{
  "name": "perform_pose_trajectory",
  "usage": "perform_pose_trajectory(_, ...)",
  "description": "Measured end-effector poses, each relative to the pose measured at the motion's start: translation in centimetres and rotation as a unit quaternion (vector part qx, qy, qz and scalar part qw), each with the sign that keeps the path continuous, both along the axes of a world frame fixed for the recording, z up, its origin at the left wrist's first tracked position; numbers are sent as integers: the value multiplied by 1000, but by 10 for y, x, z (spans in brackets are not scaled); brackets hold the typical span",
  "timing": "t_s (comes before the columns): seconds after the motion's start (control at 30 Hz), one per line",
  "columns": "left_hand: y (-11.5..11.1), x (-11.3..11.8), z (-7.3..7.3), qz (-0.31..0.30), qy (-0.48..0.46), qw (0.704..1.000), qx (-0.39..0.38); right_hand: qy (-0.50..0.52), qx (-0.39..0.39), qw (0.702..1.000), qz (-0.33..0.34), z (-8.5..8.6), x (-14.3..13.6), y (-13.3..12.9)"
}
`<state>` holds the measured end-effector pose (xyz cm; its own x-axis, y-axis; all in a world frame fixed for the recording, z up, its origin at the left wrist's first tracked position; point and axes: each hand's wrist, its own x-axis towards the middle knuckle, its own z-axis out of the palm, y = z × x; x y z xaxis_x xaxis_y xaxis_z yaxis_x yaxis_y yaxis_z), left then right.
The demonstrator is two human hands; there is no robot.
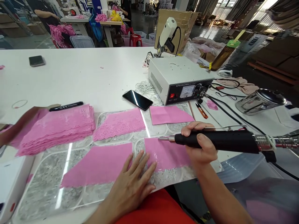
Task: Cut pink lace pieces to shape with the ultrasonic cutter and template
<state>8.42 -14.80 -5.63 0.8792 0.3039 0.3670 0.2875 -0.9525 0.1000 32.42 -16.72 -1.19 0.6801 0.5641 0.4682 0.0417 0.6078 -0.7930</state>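
Observation:
My right hand (pixel 203 143) is wrapped round the black handle of an ultrasonic hand tool (pixel 221 141), which lies level with its thin metal tip pointing left. The tip is over the upper edge of a pink fabric piece (pixel 167 155); whether it touches I cannot tell. Fingers spread, my left hand (pixel 134 183) lies flat at the gap between that piece and a slant-sided pink piece (pixel 100 165) to its left. Farther back are a lace-patterned pink piece (pixel 121 123) and a plain pink piece (pixel 170 114). All rest on a clear patterned mat (pixel 49 174).
At left, another person's arm (pixel 17 126) reaches to a pink fabric stack (pixel 60 124) with a black pen (pixel 66 106) on it. A phone (pixel 137 99), a grey generator box (pixel 182 77), an orange cutter (pixel 202 110), cables and a glass jar (pixel 259 102) stand beyond.

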Motion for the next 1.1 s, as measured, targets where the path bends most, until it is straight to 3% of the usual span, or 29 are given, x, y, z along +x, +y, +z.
perform_pose_trajectory(0.4,-1,2,-1,4,-19,1000,-3,-21,-18,1000,6,-2,-2,4)
perform_pose_trajectory(0.7,2,2,-2,-2,-30,1000,-5,39,3,995,-88,3,23,-10)
perform_pose_trajectory(1.1,1,3,-2,4,-35,999,-2,13,15,998,-59,-5,20,-10)
